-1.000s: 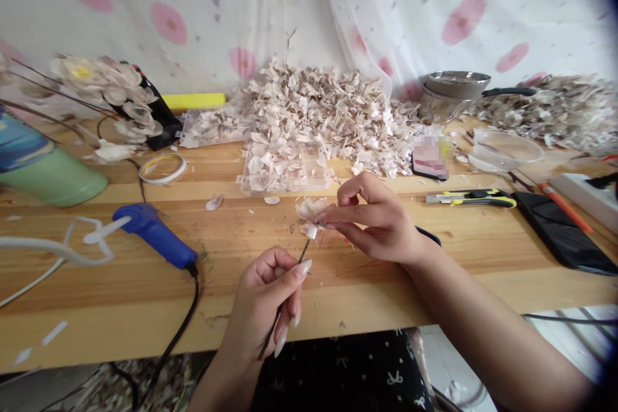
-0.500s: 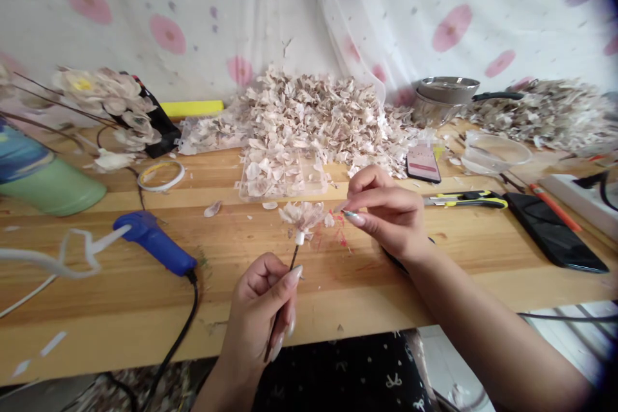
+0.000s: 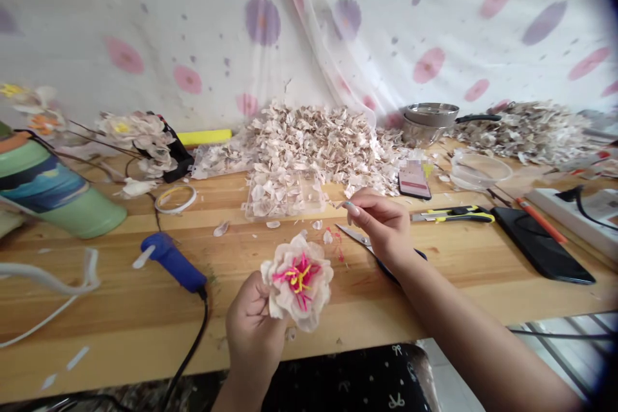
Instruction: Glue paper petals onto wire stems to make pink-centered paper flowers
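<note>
My left hand (image 3: pixel 255 328) is closed round the stem of a handmade flower (image 3: pixel 313 290), whose face is turned up toward me. It has cream petals and a pink and yellow centre; the bloom hides the stem. To the right, my right hand (image 3: pixel 381 222) is raised over the table with thumb and fingertips pinched together. Whatever lies between those fingertips is too small to make out. Under my right hand and wrist lies a pair of scissors (image 3: pixel 355 235), partly covered. A few loose petals (image 3: pixel 327 237) rest on the wood between the hands.
Behind the hands stands a clear compartment box (image 3: pixel 313 203) with petals, before a large petal heap (image 3: pixel 318 135). A blue glue gun (image 3: pixel 176 264) and tape roll (image 3: pixel 176 199) lie left, near a green vase (image 3: pixel 91 206). A utility knife (image 3: pixel 454 214) and black phone (image 3: pixel 541 244) lie right.
My left hand has tipped the flower, so its face now shows instead of its side and stem. The right hand stays pinched and has shifted slightly left, showing more of the scissors. The view has tilted up.
</note>
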`<state>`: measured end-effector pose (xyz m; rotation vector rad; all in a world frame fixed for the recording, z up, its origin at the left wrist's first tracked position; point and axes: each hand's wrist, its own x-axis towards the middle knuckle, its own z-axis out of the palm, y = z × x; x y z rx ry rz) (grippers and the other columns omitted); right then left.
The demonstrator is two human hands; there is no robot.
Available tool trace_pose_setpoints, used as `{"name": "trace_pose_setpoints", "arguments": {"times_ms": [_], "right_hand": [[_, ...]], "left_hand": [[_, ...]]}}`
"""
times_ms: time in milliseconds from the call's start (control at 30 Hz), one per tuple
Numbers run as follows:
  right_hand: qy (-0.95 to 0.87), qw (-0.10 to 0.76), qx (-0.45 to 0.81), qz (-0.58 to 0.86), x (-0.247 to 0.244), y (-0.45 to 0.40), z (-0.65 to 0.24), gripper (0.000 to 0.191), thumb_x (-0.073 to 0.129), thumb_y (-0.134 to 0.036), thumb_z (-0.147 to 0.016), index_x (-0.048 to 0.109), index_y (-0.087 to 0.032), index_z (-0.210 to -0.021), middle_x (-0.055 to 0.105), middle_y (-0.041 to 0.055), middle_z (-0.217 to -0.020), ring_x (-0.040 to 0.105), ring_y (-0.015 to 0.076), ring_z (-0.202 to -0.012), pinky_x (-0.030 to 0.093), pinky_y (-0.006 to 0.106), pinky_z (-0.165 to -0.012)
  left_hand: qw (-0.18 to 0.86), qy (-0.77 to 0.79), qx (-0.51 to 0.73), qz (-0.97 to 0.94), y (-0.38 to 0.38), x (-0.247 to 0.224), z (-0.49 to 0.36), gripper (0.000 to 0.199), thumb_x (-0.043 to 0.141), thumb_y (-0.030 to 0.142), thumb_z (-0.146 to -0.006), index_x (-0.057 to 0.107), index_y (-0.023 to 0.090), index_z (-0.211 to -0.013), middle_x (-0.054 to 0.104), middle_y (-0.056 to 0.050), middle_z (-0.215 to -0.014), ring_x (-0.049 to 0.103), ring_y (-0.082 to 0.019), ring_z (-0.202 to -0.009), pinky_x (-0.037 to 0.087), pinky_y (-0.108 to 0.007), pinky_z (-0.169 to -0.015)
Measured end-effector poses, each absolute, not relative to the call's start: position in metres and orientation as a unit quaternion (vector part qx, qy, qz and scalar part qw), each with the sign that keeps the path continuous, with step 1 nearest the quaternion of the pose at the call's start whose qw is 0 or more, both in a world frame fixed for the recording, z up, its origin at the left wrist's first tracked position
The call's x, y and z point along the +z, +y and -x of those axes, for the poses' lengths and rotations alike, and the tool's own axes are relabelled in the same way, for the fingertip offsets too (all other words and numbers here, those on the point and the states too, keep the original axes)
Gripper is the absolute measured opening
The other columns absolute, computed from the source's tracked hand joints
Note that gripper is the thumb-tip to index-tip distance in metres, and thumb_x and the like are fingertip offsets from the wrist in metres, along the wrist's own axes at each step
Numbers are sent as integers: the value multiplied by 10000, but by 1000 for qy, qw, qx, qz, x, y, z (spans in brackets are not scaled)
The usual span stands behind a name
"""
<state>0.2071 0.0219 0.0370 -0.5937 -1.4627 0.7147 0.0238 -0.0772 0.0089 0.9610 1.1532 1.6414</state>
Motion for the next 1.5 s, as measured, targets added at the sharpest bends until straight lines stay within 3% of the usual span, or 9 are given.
{"name": "trace_pose_setpoints", "arguments": {"times_ms": [233, 533, 700, 867, 967, 1067, 1200, 1367, 1500], "right_hand": [[-652, 633, 326, 259, 40, 21, -207, 171, 685, -115, -850, 778, -253, -807, 652, -23, -687, 585, 112, -673, 470, 272, -667], [-735, 508, 413, 175, 45, 11, -205, 218, 633, -136, -912, 771, -237, -1047, 687, 52, -909, 630, 143, -836, 503, 299, -763], [-753, 470, 436, 151, 45, 6, -201, 224, 582, -199, -959, 741, -205, -1117, 653, 73, -983, 620, 148, -886, 500, 312, -805], [-735, 488, 435, 183, 43, 7, -199, 113, 699, -230, -883, 732, -197, -986, 644, 42, -915, 595, 129, -792, 483, 280, -717], [-671, 518, 468, 251, 41, 9, -197, 136, 773, -252, -812, 654, -189, -829, 603, -4, -799, 536, 106, -685, 442, 258, -645], [-571, 559, 538, 269, 41, 13, -198, 190, 737, -287, -835, 573, -196, -806, 553, -33, -707, 488, 100, -622, 392, 247, -588], [-446, 580, 651, 201, 51, 16, -200, 192, 654, -280, -842, 491, -208, -770, 469, -55, -623, 387, 88, -522, 323, 243, -526], [-391, 535, 734, 149, 63, 14, -204, 334, 561, -297, -847, 301, -231, -648, 205, -90, -504, 121, 94, -443, 200, 244, -439], [-408, 471, 775, 106, 59, 13, -205, 329, 580, -362, -879, 354, -235, -676, 195, -97, -455, 133, 100, -421, 193, 242, -431]], "left_hand": [[295, 544, 637, -459, -83, 6, -29, 268, 755, 286, -732, 588, 198, -542, 549, 46, -506, 513, -115, -486, 429, -201, -453], [400, 525, 637, -400, -77, 0, -30, 178, 801, 267, -695, 651, 197, -631, 517, 67, -477, 351, -75, -359, 293, -205, -340], [413, 499, 659, -382, -75, 3, -35, 141, 823, 262, -674, 705, 185, -681, 631, 31, -533, 482, -105, -421, 389, -213, -396], [426, 468, 682, -366, -72, 5, -36, 229, 871, 298, -646, 707, 165, -734, 666, 17, -558, 664, -162, -597, 568, -265, -641], [473, 442, 670, -363, -69, 5, -31, 294, 834, 354, -712, 609, 169, -672, 659, 21, -523, 631, -138, -490, 548, -241, -534], [487, 461, 646, -366, -68, 7, -24, 306, 805, 342, -742, 550, 183, -686, 638, 44, -490, 560, -106, -392, 466, -191, -417], [426, 549, 585, -417, -74, 7, -10, 220, 751, 343, -770, 592, 196, -734, 666, 36, -550, 595, -122, -474, 490, -209, -496], [271, 594, 434, -621, -76, -1, 10, 172, 635, 383, -854, 697, 244, -773, 725, 2, -700, 675, -193, -665, 499, -278, -635], [163, 554, 367, -729, -65, -11, 21, 145, 577, 288, -905, 681, 248, -812, 717, -19, -827, 668, -218, -799, 491, -320, -736]]}}
